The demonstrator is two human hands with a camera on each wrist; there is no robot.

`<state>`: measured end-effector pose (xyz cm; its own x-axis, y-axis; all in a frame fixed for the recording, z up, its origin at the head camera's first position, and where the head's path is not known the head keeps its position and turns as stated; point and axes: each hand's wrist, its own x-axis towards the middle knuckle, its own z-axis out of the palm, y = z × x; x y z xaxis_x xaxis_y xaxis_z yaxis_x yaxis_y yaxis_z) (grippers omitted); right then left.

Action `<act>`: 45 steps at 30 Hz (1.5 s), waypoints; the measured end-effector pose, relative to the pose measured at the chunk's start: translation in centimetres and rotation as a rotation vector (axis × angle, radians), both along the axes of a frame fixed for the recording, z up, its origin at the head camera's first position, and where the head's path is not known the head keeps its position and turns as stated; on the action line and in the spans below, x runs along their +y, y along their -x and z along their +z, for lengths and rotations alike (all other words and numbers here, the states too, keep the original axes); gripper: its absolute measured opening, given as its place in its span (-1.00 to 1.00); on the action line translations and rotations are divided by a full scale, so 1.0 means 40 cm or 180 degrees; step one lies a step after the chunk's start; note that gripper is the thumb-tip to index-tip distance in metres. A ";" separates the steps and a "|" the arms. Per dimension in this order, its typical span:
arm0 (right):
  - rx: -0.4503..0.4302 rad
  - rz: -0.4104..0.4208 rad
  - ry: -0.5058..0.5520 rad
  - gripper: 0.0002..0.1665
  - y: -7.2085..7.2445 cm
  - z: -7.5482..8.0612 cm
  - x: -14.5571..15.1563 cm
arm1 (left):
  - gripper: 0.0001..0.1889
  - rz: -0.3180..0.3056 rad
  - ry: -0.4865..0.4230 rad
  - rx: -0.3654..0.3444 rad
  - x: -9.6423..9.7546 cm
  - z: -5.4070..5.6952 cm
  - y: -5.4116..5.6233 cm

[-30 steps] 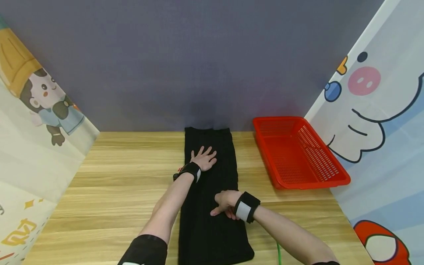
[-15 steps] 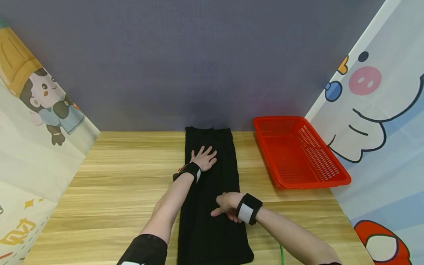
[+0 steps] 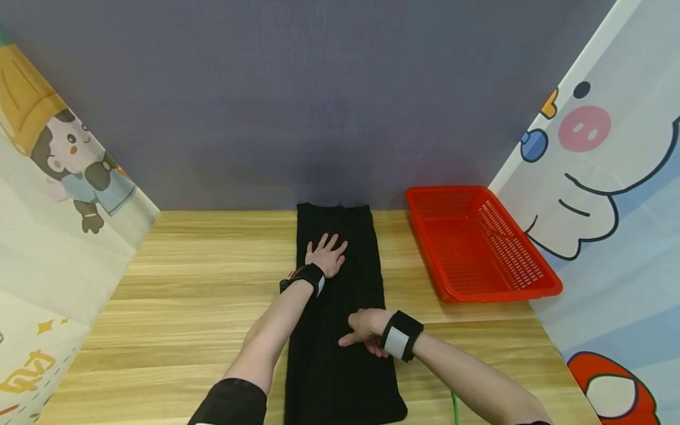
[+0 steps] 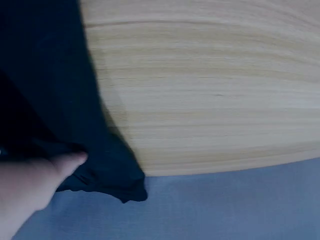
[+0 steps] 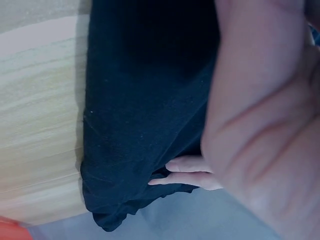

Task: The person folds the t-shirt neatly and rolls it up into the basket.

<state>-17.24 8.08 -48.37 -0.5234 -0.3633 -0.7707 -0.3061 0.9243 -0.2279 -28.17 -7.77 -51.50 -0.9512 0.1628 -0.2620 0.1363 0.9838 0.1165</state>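
Note:
A long folded black garment [image 3: 345, 378] lies on the wooden table [image 3: 212, 283], running from the back edge toward the person. My left hand [image 3: 326, 255] rests on its far part with the fingers spread. In the left wrist view, a blurred part of that hand [image 4: 37, 182] lies over the dark cloth. Closer to the person, my right hand [image 3: 366, 330] is bent down over the garment's right half. Its thumb points left, apart from the other fingers, which bend under the palm and are partly hidden. The right wrist view shows that hand [image 5: 265, 100] large at the right.
A red plastic basket [image 3: 504, 295] with perforated sides stands at the back right. A grey panel [image 3: 340, 106] rises behind the table, with cartoon-printed sheets [image 3: 637, 200] at both sides. A thin green cord [image 3: 455, 407] shows beside the right forearm.
My right hand has slid slightly to the right over the garment. My left hand stays spread in nearly the same spot, its wrist shifted a little. The basket has not moved.

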 end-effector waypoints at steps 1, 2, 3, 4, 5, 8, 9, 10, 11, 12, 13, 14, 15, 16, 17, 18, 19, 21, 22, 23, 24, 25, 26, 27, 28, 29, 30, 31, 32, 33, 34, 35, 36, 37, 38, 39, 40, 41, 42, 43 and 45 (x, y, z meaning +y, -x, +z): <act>0.0023 -0.0025 0.0027 -0.22 -0.001 -0.001 0.002 | -0.46 0.0006 0.0019 0.0026 0.001 -0.002 -0.003; 0.0045 -0.0043 0.0054 -0.21 -0.002 -0.001 0.004 | -0.46 0.0006 0.0024 0.0060 0.001 -0.002 -0.007; 0.0070 -0.0060 0.0086 -0.21 -0.004 -0.001 0.006 | -0.46 0.0009 0.0022 0.0075 0.000 -0.003 -0.011; 0.0102 -0.0076 0.0120 -0.21 -0.006 -0.002 0.009 | -0.46 0.0004 0.0011 0.0120 -0.002 -0.004 -0.017; 0.0136 -0.0088 0.0160 -0.21 -0.009 -0.001 0.012 | -0.46 -0.0009 0.0004 0.0168 -0.005 -0.006 -0.024; 0.0236 -0.0082 0.0290 -0.22 -0.015 0.001 0.022 | -0.45 -0.0088 -0.0114 0.0368 -0.016 -0.008 -0.049; 0.0264 -0.0067 0.0338 -0.22 -0.016 0.003 0.026 | -0.45 -0.0135 -0.0151 0.0449 -0.021 -0.010 -0.059; 0.0286 -0.0054 0.0382 -0.23 -0.018 0.004 0.030 | -0.45 -0.0193 -0.0188 0.0548 -0.025 -0.013 -0.070; 0.0309 -0.0028 0.0429 -0.24 -0.019 0.005 0.034 | -0.46 -0.0245 -0.0242 0.0646 -0.030 -0.016 -0.082; 0.0320 -0.0010 0.0475 -0.24 -0.020 0.007 0.038 | -0.46 -0.0300 -0.0316 0.0754 -0.034 -0.020 -0.093; 0.0324 0.0013 0.0523 -0.25 -0.021 0.008 0.041 | -0.47 -0.0352 -0.0403 0.0847 -0.038 -0.025 -0.105; 0.0339 0.0031 0.0559 -0.26 -0.023 0.009 0.045 | -0.48 -0.0415 -0.0426 0.0922 -0.042 -0.029 -0.118; 0.0352 0.0041 0.0599 -0.27 -0.025 0.009 0.049 | -0.48 -0.0471 -0.0468 0.1008 -0.046 -0.038 -0.128; 0.0357 0.0049 0.0633 -0.28 -0.027 0.010 0.052 | -0.49 -0.0518 -0.0512 0.1074 -0.050 -0.043 -0.140; 0.0366 0.0063 0.0679 -0.29 -0.029 0.010 0.056 | -0.51 -0.0557 -0.0580 0.1143 -0.053 -0.046 -0.153; 0.0361 0.0078 0.0741 -0.30 -0.030 0.011 0.060 | -0.52 -0.0594 -0.0626 0.1181 -0.057 -0.047 -0.166; 0.0355 0.0090 0.0815 -0.31 -0.031 0.010 0.064 | -0.53 -0.0632 -0.0649 0.1200 -0.061 -0.048 -0.179; 0.0360 0.0137 0.0984 -0.33 -0.033 0.010 0.074 | -0.55 -0.0692 -0.0696 0.1255 -0.068 -0.050 -0.206; 0.0358 0.0173 0.1083 -0.35 -0.033 0.011 0.080 | -0.57 -0.0718 -0.0720 0.1273 -0.071 -0.046 -0.220; 0.0361 0.0209 0.1201 -0.36 -0.034 0.012 0.087 | -0.59 -0.0740 -0.0746 0.1298 -0.074 -0.044 -0.233; 0.0367 0.0245 0.1300 -0.38 -0.035 0.013 0.093 | -0.61 -0.0767 -0.0757 0.1335 -0.077 -0.044 -0.245; 0.0385 0.0271 0.1380 -0.41 -0.037 0.013 0.100 | -0.63 -0.0790 -0.0758 0.1366 -0.080 -0.044 -0.255; 0.0418 0.0307 0.1439 -0.45 -0.040 0.014 0.105 | -0.65 -0.0811 -0.0755 0.1404 -0.082 -0.045 -0.266; 0.0444 0.0335 0.1477 -0.48 -0.042 0.015 0.111 | -0.67 -0.0836 -0.0756 0.1445 -0.084 -0.044 -0.276; 0.0463 0.0359 0.1505 -0.52 -0.046 0.016 0.115 | -0.69 -0.0863 -0.0737 0.1485 -0.085 -0.044 -0.286; 0.0481 0.0375 0.1521 -0.55 -0.049 0.017 0.120 | -0.71 -0.0882 -0.0726 0.1515 -0.086 -0.042 -0.297; 0.0519 0.0410 0.1513 -0.58 -0.051 0.016 0.123 | -0.73 -0.0907 -0.0711 0.1539 -0.086 -0.041 -0.307; 0.0563 0.0454 0.1505 -0.61 -0.053 0.015 0.127 | -0.75 -0.0934 -0.0714 0.1536 -0.086 -0.039 -0.316; 0.0604 0.0503 0.1492 -0.63 -0.055 0.014 0.130 | -0.76 -0.0962 -0.0732 0.1530 -0.086 -0.035 -0.327; 0.0639 0.0553 0.1490 -0.65 -0.057 0.013 0.133 | -0.78 -0.0998 -0.0774 0.1514 -0.086 -0.031 -0.337; 0.0660 0.0598 0.1499 -0.67 -0.058 0.012 0.136 | -0.80 -0.1023 -0.0825 0.1459 -0.085 -0.025 -0.347; 0.0685 0.0644 0.1507 -0.69 -0.060 0.010 0.140 | -0.81 -0.1048 -0.0913 0.1388 -0.085 -0.019 -0.357; 0.0709 0.0696 0.1514 -0.69 -0.062 0.010 0.143 | -0.81 -0.1075 -0.1000 0.1303 -0.084 -0.013 -0.367; 0.0718 0.0731 0.1533 -0.70 -0.065 0.009 0.146 | -0.82 -0.1093 -0.1086 0.1197 -0.083 -0.007 -0.376; 0.0709 0.0753 0.1562 -0.70 -0.068 0.010 0.149 | -0.83 -0.1108 -0.1166 0.1084 -0.082 0.000 -0.386; 0.0692 0.0765 0.1596 -0.71 -0.071 0.011 0.152 | -0.85 -0.1115 -0.1249 0.0962 -0.082 0.005 -0.396; 0.0673 0.0770 0.1620 -0.71 -0.075 0.012 0.155 | -0.87 -0.1113 -0.1313 0.0841 -0.081 0.011 -0.404; 0.0671 0.0785 0.1641 -0.72 -0.079 0.013 0.158 | -0.89 -0.1116 -0.1361 0.0744 -0.080 0.015 -0.412; 0.0675 0.0803 0.1655 -0.74 -0.082 0.014 0.160 | -0.92 -0.1116 -0.1390 0.0667 -0.079 0.019 -0.420; 0.0687 0.0819 0.1656 -0.75 -0.086 0.014 0.162 | -0.95 -0.1113 -0.1414 0.0584 -0.079 0.022 -0.427; 0.0736 0.0876 0.1620 -0.76 -0.092 0.012 0.165 | -0.96 -0.1123 -0.1451 0.0470 -0.077 0.027 -0.442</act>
